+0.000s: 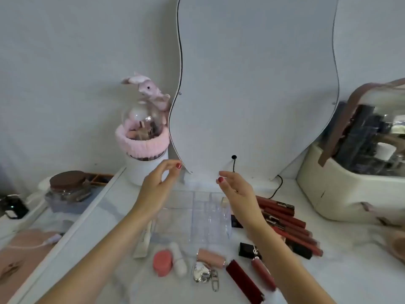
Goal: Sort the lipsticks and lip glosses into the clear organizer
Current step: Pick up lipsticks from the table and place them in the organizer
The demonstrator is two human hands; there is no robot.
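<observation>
The clear organizer (197, 218) lies on the white tabletop, its compartments showing nothing inside. My left hand (156, 189) hovers above its far left edge and my right hand (237, 194) above its far right edge; both have fingers apart and hold nothing. Several dark red lip gloss tubes (287, 218) lie in a row to the right. In front lie a black lipstick (249, 250), a dark red lipstick case (243, 281), a reddish gloss tube (263, 273), a pink tube (210, 256), a white tube (178, 260) and a round pink pot (162, 262).
A wavy mirror (252, 84) stands behind the organizer. A white brush holder with a pink band and bunny figure (143, 150) is at the back left. A cream cosmetic case (355, 172) stands at the right. A silver heart keychain (201, 274) lies in front.
</observation>
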